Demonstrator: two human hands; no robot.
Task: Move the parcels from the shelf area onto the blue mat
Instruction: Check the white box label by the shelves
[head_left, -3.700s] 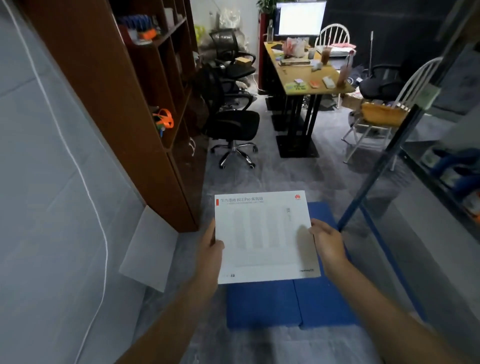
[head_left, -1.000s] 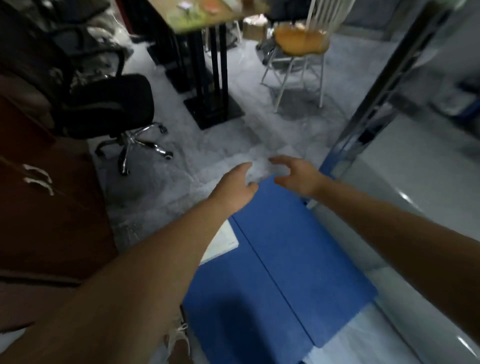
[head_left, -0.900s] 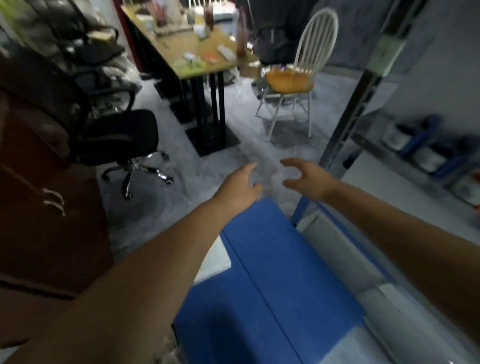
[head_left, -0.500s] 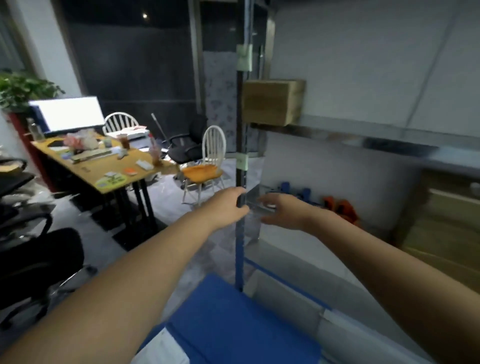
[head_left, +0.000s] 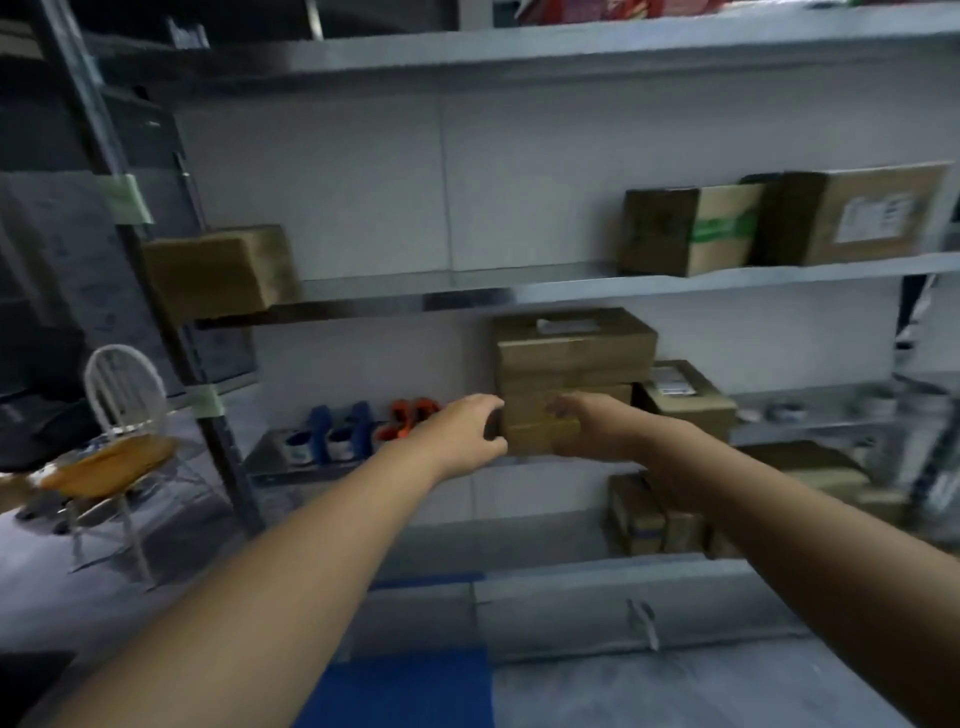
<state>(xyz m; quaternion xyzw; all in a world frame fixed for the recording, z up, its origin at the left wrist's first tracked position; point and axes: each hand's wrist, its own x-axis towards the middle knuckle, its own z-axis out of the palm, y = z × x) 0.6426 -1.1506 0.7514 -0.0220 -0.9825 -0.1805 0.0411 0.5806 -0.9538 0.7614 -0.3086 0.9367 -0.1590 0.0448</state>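
Nothing legible: motion blur throughout. The white shipping label (head_left: 872, 214) on the upper-right cardboard box (head_left: 810, 228) and a smaller label (head_left: 671, 383) on the lower box (head_left: 691, 408) carry print too smeared to read.

shelf (head_left: 467, 293) | stacked parcels (head_left: 571, 353) behind fingers (head_left: 485, 410) | blue, orange items (head_left: 358, 431) left of them | three boxes (head_left: 691, 228) on board above

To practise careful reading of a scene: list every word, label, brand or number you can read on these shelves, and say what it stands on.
Nothing is legible; the picture is blurred.
White shipping label on the large cardboard box, upper right: too blurred to read.
White label on the low box, lower shelf: too blurred.
Green band on the smaller box: no print readable.
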